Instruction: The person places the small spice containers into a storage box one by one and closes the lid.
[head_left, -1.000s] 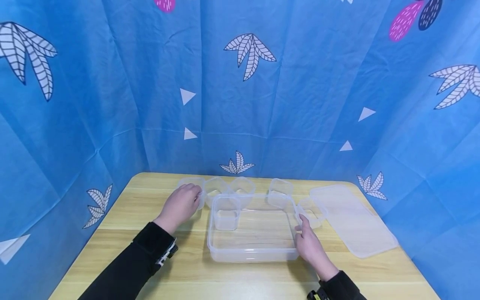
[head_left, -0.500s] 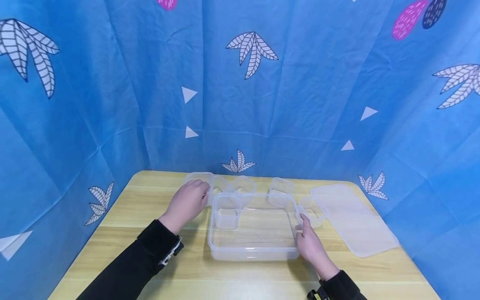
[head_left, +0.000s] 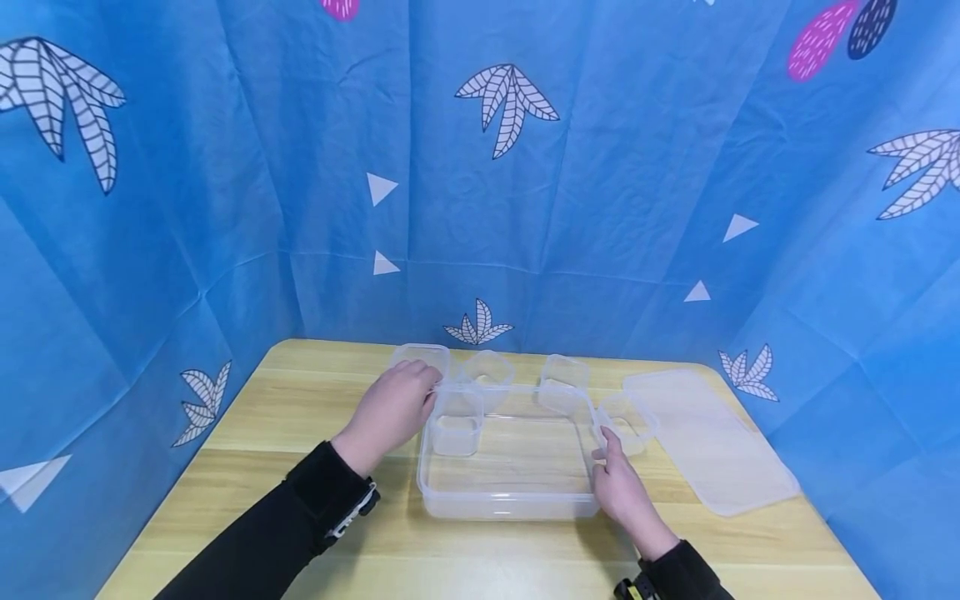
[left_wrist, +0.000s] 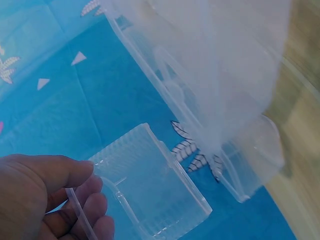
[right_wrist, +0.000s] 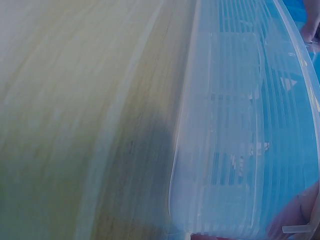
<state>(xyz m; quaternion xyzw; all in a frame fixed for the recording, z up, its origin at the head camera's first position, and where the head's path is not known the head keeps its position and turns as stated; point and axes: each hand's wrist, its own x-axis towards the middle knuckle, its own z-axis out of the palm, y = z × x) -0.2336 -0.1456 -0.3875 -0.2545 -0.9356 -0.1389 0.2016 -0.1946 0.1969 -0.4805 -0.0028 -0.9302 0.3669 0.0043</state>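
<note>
The left hand [head_left: 392, 408] pinched a small, clear, squarish plastic container [left_wrist: 160, 182] near the far left corner of a large, clear, rectangular plastic box [head_left: 510, 506]. The right hand [head_left: 622, 492] touched the box's right side; whether gripping, I couldn't tell.

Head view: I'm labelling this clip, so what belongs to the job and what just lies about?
Apparently the job:
small clear plastic container, held by the left hand
large clear rectangular plastic tub, touched by the right hand
another small clear plastic container, inside the tub

Seemingly lying about:
flat translucent rectangular plastic lid
other small clear plastic containers
</note>
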